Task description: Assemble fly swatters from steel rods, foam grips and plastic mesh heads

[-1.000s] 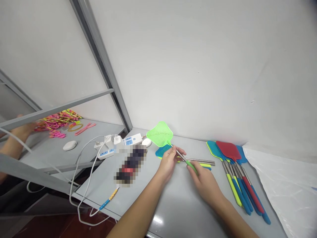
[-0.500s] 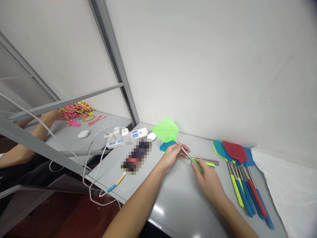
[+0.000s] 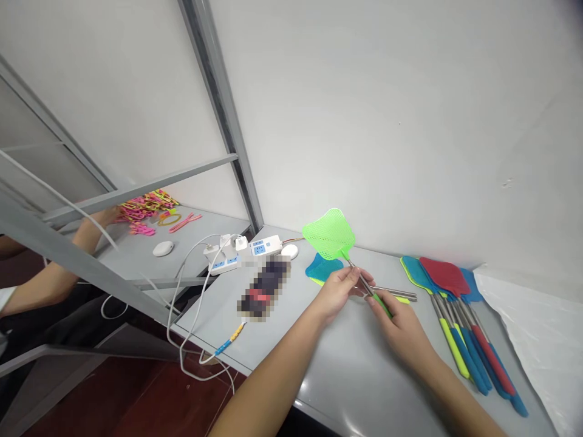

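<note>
A bright green fly swatter [image 3: 330,234] is held up at a slant over the grey table. My left hand [image 3: 339,292] is closed around its metal shaft, just below the mesh head. My right hand [image 3: 395,314] grips the green handle end. Under and behind my hands lies a blue fly swatter [image 3: 322,267] with a yellow-green edge showing beneath it; metal shafts stick out to the right, partly hidden by my hands. Farther right is a pile of fly swatters, with a red one [image 3: 441,276] on top and several blue and yellow-green handles fanned toward me.
A power strip [image 3: 266,246] with plugs and white cables stands at the back left, beside a white round object [image 3: 289,251] and a blurred-out phone-like item [image 3: 265,288]. White plastic sheeting [image 3: 523,328] covers the right. Beyond the metal frame [image 3: 228,115], another person's arm reaches toward pink and yellow pieces [image 3: 146,209].
The view has shifted, so most things appear a little farther right. Both hands still hold the green swatter, whose head now faces the camera more broadly.
</note>
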`<state>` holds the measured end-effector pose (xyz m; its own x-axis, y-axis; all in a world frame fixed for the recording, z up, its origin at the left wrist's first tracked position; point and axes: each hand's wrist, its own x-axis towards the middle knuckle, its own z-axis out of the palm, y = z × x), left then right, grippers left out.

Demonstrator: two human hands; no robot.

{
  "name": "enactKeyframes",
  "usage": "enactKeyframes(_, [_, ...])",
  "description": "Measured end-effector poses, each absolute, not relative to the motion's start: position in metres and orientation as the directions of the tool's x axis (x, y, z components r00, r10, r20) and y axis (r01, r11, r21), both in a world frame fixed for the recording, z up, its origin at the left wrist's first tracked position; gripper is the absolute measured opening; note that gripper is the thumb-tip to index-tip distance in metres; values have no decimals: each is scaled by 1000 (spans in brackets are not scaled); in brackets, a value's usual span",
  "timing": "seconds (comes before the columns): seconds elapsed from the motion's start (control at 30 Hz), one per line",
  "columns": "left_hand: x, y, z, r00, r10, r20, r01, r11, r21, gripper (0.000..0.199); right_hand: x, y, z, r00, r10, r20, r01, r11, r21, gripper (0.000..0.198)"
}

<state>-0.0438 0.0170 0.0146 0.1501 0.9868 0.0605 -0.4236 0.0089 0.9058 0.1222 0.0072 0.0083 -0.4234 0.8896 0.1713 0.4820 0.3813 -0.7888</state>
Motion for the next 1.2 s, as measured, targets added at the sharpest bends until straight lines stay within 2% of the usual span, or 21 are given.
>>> enactKeyframes(0.13, [-42, 15, 18, 176, 983, 48, -402, 27, 915, 43, 119, 6, 11, -444, 888, 119, 384, 308, -870, 35])
enactKeyframes(0.3, [-40, 15, 17, 222, 975, 30, -374, 57, 925, 43, 116, 5, 11, -475, 879, -46, 217, 67, -974, 36])
enactKeyframes(0.4, [-40, 16, 16, 238, 971, 16, -382, 78, 921, 42, 114, 5, 12, -500, 863, -80, 157, 0, -988, 36])
enactKeyframes(0.5, [-44, 19, 15, 207, 978, 11, -409, 76, 910, 40, 113, 5, 12, -499, 864, -72, 151, 6, -988, 36])
enactKeyframes(0.67, [-50, 26, 15, 46, 999, 6, -531, 19, 847, 36, 113, 6, 12, -470, 880, -66, 207, 38, -978, 35])
enactKeyframes(1.0, [-43, 27, 8, -22, 999, -24, -518, 9, 855, 34, 115, 7, 13, -465, 883, -62, 312, 98, -945, 35])
enactKeyframes(1.2, [-45, 30, 6, -67, 998, -2, -495, -32, 869, 32, 115, 10, 12, -452, 892, 18, 372, 207, -905, 34])
